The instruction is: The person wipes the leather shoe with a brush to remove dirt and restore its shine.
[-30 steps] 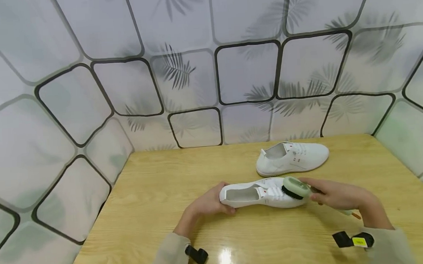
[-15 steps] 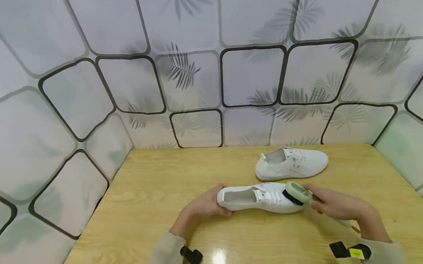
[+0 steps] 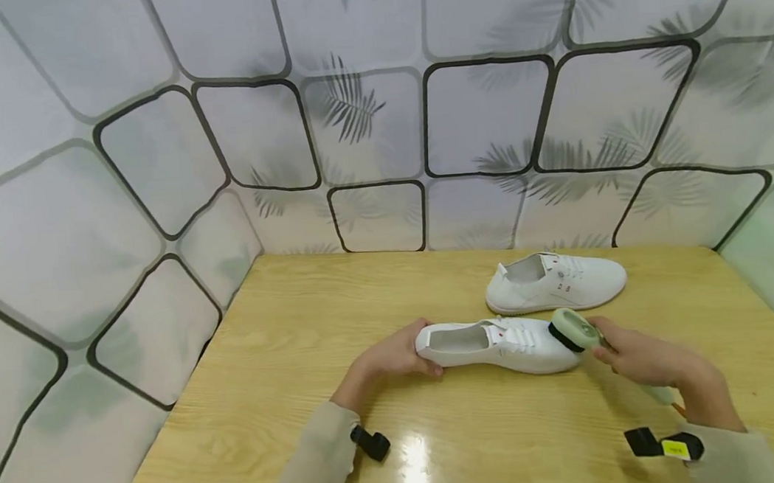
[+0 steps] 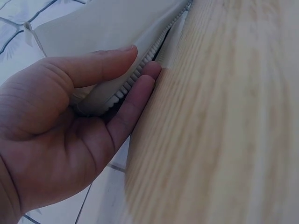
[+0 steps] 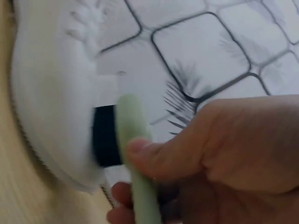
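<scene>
A white lace-up shoe (image 3: 533,347) lies with its toe to the right in the head view. My left hand (image 3: 400,353) grips it by the heel. The left wrist view shows the thumb (image 4: 100,65) along the shoe's side and fingertips (image 4: 152,70) under the ridged sole, close over the wood. A pale green brush (image 3: 575,327) with dark bristles (image 5: 105,135) is in my right hand (image 3: 653,358), which grips the handle with the thumb pressed on it. The bristles meet the upper near the toe.
A second white shoe (image 3: 559,283) stands just behind, toe also to the right. The wooden table (image 3: 298,313) ends at patterned walls (image 3: 367,139) at the back and sides. Black wrist straps (image 3: 373,443) sit over both sleeves.
The brush has slid a little along the shoe's upper, farther toward the toe tip. My left hand keeps its grip on the heel. The head view has shifted slightly.
</scene>
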Tool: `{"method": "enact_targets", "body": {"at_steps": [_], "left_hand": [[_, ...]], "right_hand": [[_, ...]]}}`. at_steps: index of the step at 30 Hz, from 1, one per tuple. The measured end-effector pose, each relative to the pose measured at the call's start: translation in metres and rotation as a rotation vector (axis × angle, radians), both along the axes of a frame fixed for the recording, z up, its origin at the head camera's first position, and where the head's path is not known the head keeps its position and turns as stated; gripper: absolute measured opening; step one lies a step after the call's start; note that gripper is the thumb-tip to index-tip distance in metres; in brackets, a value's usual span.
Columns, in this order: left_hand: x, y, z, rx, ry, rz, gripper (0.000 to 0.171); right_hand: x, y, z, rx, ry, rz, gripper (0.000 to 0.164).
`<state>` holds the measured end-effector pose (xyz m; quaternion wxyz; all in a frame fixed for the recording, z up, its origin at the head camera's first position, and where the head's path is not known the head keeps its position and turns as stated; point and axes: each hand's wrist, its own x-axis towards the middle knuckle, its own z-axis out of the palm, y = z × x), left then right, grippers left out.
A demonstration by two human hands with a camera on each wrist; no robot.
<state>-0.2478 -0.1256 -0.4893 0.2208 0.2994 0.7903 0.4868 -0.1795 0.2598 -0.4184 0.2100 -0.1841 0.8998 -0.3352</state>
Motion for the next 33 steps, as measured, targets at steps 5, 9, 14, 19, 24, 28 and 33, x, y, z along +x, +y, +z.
{"method": "enact_targets", "body": {"at_steps": [5,9,14,19,24,28,33], "left_hand": [[0.007,-0.007,-0.003,0.004,-0.025,0.009,0.061],[0.014,-0.014,-0.01,-0.003,-0.053,0.006,0.06],[0.018,-0.016,-0.014,-0.006,-0.062,0.003,0.06],[0.021,-0.02,-0.013,0.003,-0.052,0.017,0.06],[0.023,-0.018,-0.016,-0.016,-0.035,0.025,0.062],[0.016,-0.006,-0.014,-0.01,-0.009,-0.005,0.065],[0.006,0.003,-0.007,0.006,0.006,0.009,0.065]], "right_hand": [[0.002,-0.012,-0.012,-0.024,0.024,0.054,0.057],[0.005,-0.014,-0.021,0.045,0.069,0.053,0.055],[0.007,-0.017,-0.028,-0.011,0.048,0.075,0.059],[0.012,-0.013,-0.022,0.02,0.01,0.078,0.059],[0.008,-0.013,-0.023,-0.021,0.051,0.061,0.054],[0.007,-0.002,-0.014,-0.047,-0.016,0.09,0.057],[0.004,0.013,-0.006,0.032,0.018,0.034,0.058]]}}
